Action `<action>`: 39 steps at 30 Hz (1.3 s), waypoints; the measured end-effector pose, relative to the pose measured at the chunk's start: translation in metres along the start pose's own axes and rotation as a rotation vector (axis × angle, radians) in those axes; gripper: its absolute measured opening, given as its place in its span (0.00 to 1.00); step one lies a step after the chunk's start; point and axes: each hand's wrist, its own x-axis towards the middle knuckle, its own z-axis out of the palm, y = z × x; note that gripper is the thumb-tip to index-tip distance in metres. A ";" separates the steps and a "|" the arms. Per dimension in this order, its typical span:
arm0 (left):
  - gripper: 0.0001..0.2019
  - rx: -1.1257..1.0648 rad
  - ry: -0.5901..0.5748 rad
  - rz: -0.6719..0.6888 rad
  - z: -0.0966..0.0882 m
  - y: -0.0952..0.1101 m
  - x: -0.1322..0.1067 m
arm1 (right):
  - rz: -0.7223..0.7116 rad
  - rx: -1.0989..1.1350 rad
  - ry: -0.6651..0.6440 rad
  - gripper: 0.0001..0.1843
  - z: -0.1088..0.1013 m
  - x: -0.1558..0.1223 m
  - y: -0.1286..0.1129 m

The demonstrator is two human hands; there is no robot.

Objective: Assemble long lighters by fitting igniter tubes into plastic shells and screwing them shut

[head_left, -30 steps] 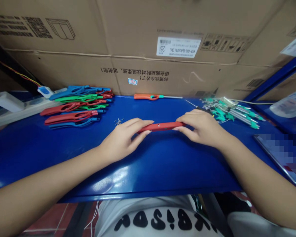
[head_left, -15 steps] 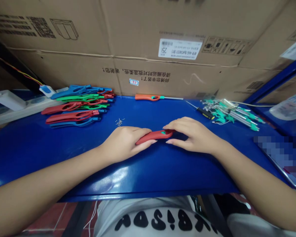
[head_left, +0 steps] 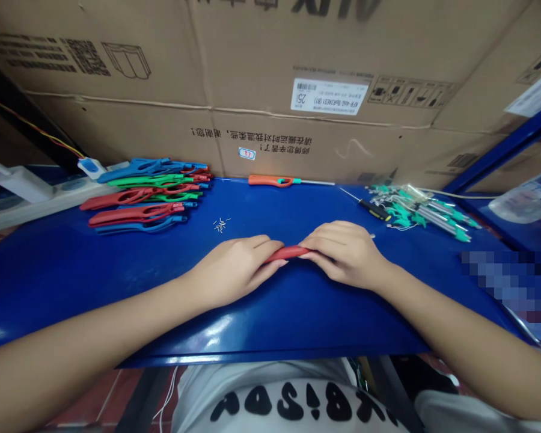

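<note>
Above the middle of the blue table I hold a red long-nosed lighter [head_left: 289,254] level between both hands. My left hand [head_left: 237,267] is closed around its left end, thumb and fingers pressing on the red body. My right hand [head_left: 345,252] is closed over the right end, covering the trigger area. A small pale tip shows just beyond the right knuckles. Behind my left hand lies a small heap of screws [head_left: 220,225]. Farther back rests a complete orange lighter [head_left: 270,180] with a metal rod, and a black-and-yellow screwdriver [head_left: 373,208] lies behind my right hand.
At the left, red, green and blue lighter casings [head_left: 135,214] are stacked beside a white power strip [head_left: 63,193]. Several metal rods with teal parts [head_left: 428,210] lie at the back right. A large cardboard box [head_left: 252,78] stands behind the blue table [head_left: 162,325].
My right hand has closed onto the lighter's right end, hiding the teal part that showed before. The lighter has turned so a narrower side faces me. The camera view has tilted slightly.
</note>
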 end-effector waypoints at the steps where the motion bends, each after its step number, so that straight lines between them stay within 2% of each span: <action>1: 0.18 0.003 0.000 0.003 0.001 0.002 -0.001 | -0.008 0.008 -0.001 0.06 0.002 0.001 -0.002; 6: 0.17 -0.010 0.008 0.040 -0.001 0.004 -0.002 | 0.020 0.044 -0.023 0.08 0.004 0.004 -0.002; 11: 0.17 -0.013 0.063 0.016 -0.008 -0.012 0.002 | 0.163 0.001 -0.142 0.20 -0.011 -0.003 0.029; 14: 0.16 0.005 0.099 0.010 -0.009 -0.021 0.003 | 0.222 0.000 -0.181 0.17 -0.018 -0.011 0.052; 17: 0.16 -0.010 0.126 0.028 -0.010 -0.025 0.004 | 0.231 0.013 -0.191 0.08 -0.018 -0.017 0.065; 20: 0.16 -0.058 0.129 0.045 -0.008 -0.025 0.004 | 0.182 0.036 -0.172 0.04 -0.013 -0.016 0.061; 24: 0.15 -0.239 0.136 -0.002 -0.004 -0.018 0.006 | 0.108 0.024 -0.139 0.07 -0.006 -0.008 0.040; 26: 0.17 -0.426 0.084 -0.126 -0.001 -0.014 0.007 | 0.060 -0.004 -0.129 0.08 -0.003 -0.006 0.032; 29: 0.21 -0.787 -0.088 -0.375 0.001 -0.012 0.011 | 0.031 -0.028 -0.118 0.09 -0.002 -0.004 0.027; 32: 0.23 -0.989 -0.151 -0.480 0.002 -0.013 0.013 | 0.062 -0.002 -0.130 0.10 -0.006 -0.005 0.030; 36: 0.21 -0.906 -0.084 -0.465 0.002 -0.015 0.013 | 0.093 0.068 -0.222 0.16 -0.011 -0.006 0.034; 39: 0.20 -0.836 -0.054 -0.436 0.002 -0.015 0.012 | 0.087 0.091 -0.241 0.12 -0.009 -0.006 0.035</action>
